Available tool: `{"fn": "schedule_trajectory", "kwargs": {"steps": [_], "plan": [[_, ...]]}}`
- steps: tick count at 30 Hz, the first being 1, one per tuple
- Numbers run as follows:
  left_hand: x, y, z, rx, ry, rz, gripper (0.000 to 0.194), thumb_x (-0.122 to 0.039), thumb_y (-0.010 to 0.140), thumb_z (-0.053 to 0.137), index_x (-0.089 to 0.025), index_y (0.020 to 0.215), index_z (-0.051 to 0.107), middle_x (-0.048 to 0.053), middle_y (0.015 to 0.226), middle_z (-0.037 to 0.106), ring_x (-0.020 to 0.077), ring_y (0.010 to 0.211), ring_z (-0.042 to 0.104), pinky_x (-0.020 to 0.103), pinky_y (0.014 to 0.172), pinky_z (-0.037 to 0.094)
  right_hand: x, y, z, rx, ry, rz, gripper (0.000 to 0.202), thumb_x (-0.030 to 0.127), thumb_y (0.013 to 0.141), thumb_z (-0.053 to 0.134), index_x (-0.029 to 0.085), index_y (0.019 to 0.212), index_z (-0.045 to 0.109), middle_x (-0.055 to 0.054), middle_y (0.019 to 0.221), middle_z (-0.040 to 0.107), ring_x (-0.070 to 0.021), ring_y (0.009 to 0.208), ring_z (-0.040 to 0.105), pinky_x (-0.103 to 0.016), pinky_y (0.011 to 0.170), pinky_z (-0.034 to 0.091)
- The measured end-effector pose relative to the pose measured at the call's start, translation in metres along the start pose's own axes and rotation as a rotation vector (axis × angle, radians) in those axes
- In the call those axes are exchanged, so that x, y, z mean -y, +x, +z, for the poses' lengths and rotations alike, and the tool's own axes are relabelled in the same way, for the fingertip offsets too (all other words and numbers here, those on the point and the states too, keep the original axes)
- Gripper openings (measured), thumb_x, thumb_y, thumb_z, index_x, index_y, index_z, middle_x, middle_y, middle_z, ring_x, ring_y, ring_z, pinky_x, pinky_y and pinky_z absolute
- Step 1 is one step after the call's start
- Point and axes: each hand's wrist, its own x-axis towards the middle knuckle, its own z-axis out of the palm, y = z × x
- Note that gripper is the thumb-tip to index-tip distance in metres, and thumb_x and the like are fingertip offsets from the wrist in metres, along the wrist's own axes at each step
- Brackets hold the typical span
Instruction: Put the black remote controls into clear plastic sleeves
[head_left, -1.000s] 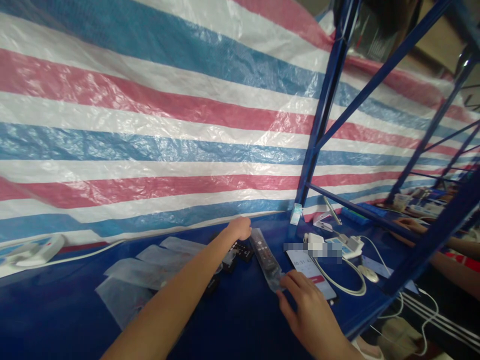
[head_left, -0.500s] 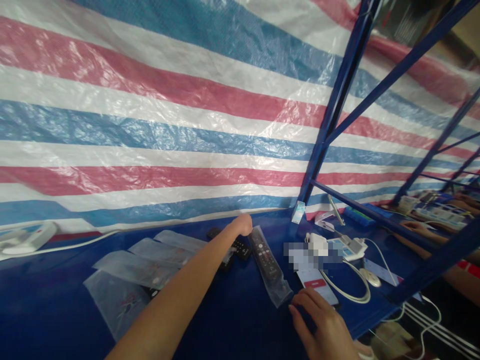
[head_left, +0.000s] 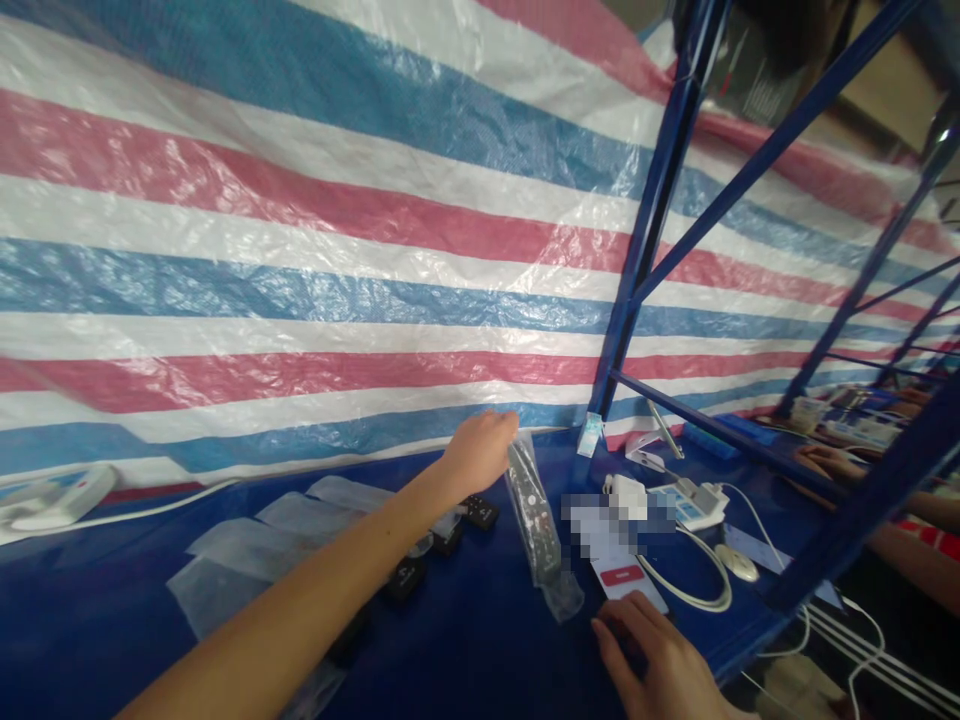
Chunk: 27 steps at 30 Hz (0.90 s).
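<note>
My left hand [head_left: 484, 450] reaches far across the blue table, its fingers closed at the upper end of a black remote control [head_left: 536, 510] in a clear plastic bag. The fingertips are partly hidden behind the hand. Under and beside my left forearm lie more black remotes [head_left: 406, 578], beside several overlapping frosted plastic bags [head_left: 225, 560]. My right hand [head_left: 664, 650] rests at the near end of a smartphone [head_left: 624, 578], fingers loosely bent, thumb apart, holding nothing. Part of the phone's screen is blurred out.
A white charger [head_left: 626, 495], a coiled white cable [head_left: 709, 603] and a power strip [head_left: 694, 505] lie right of the phone. A small box [head_left: 589, 435] stands by the blue frame post [head_left: 634, 290]. Another person's hand [head_left: 829, 462] is at far right.
My left hand has turned and closed at the bagged remote's upper end; the remote has shifted slightly. My right hand stays beside the phone. The camera view has shifted a little.
</note>
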Motion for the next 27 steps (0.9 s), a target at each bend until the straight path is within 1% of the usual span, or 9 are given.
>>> {"fn": "schedule_trajectory", "kwargs": {"steps": [2,5,7,10,15,19,23,27], "plan": [[-0.011,-0.008,-0.017,-0.045,0.018,0.020,0.022,-0.007,0.084,0.043,-0.018,0.099,0.056,0.010,0.096,0.065,0.0242,0.095,0.061,0.034,0.079,0.047,-0.002,-0.001,0.003,0.001,-0.003,0.040,0.028,0.047,0.090,0.047,0.026,0.093,0.066,-0.007,0.087,0.069,-0.0184,0.069,0.067,-0.026,0.061,0.052],[-0.028,-0.016,-0.039,-0.078,0.051,0.059,0.020,-0.007,0.082,0.044,-0.018,0.095,0.055,0.009,0.091,0.064,0.0236,0.091,0.061,0.033,0.076,0.048,-0.001,-0.002,0.007,0.007,-0.037,0.116,0.032,0.051,0.086,0.052,0.026,0.098,0.067,-0.008,0.090,0.070,-0.0192,0.068,0.067,-0.027,0.059,0.052],[-0.037,-0.019,-0.051,-0.096,0.080,0.090,0.021,-0.006,0.080,0.045,-0.017,0.095,0.054,0.009,0.090,0.064,0.0241,0.091,0.061,0.033,0.074,0.048,0.004,0.000,0.009,0.030,-0.061,0.159,0.034,0.051,0.084,0.053,0.025,0.100,0.068,-0.008,0.089,0.070,-0.0197,0.067,0.067,-0.028,0.060,0.052],[-0.045,-0.021,-0.063,-0.133,0.131,0.132,0.021,-0.007,0.079,0.047,-0.016,0.096,0.054,0.010,0.090,0.064,0.0249,0.093,0.061,0.033,0.072,0.047,0.017,0.006,0.009,0.073,-0.089,0.196,0.033,0.047,0.083,0.053,0.023,0.101,0.069,-0.008,0.087,0.070,-0.0205,0.069,0.068,-0.028,0.062,0.052],[-0.047,-0.024,-0.075,-0.139,0.172,0.118,0.025,-0.006,0.078,0.047,-0.015,0.100,0.054,0.009,0.093,0.065,0.0230,0.089,0.062,0.033,0.071,0.047,0.036,0.018,0.007,0.084,-0.116,0.228,0.031,0.041,0.082,0.055,0.021,0.101,0.069,-0.008,0.085,0.071,-0.0214,0.072,0.068,-0.029,0.065,0.051],[-0.045,-0.024,-0.089,-0.189,0.168,0.078,0.022,-0.005,0.081,0.044,-0.015,0.098,0.055,0.009,0.093,0.064,0.0218,0.088,0.060,0.032,0.072,0.046,0.044,0.028,0.007,0.130,-0.118,0.252,0.036,0.039,0.081,0.059,0.019,0.110,0.066,-0.009,0.092,0.071,-0.0235,0.081,0.069,-0.030,0.071,0.051],[-0.041,-0.024,-0.111,-0.241,0.134,0.050,0.018,-0.009,0.087,0.040,-0.016,0.095,0.055,0.008,0.091,0.063,0.0212,0.087,0.058,0.032,0.074,0.043,0.059,0.040,0.004,0.167,-0.141,0.294,0.041,0.038,0.083,0.058,0.017,0.117,0.063,-0.012,0.110,0.069,-0.0266,0.097,0.067,-0.033,0.082,0.050],[-0.032,-0.027,-0.137,-0.318,0.102,0.035,0.017,-0.014,0.090,0.039,-0.017,0.094,0.055,0.005,0.085,0.060,0.0210,0.084,0.057,0.032,0.075,0.041,0.070,0.058,0.002,0.180,-0.139,0.324,0.044,0.037,0.083,0.059,0.013,0.120,0.060,-0.014,0.115,0.066,-0.0281,0.101,0.065,-0.033,0.082,0.048]]}}
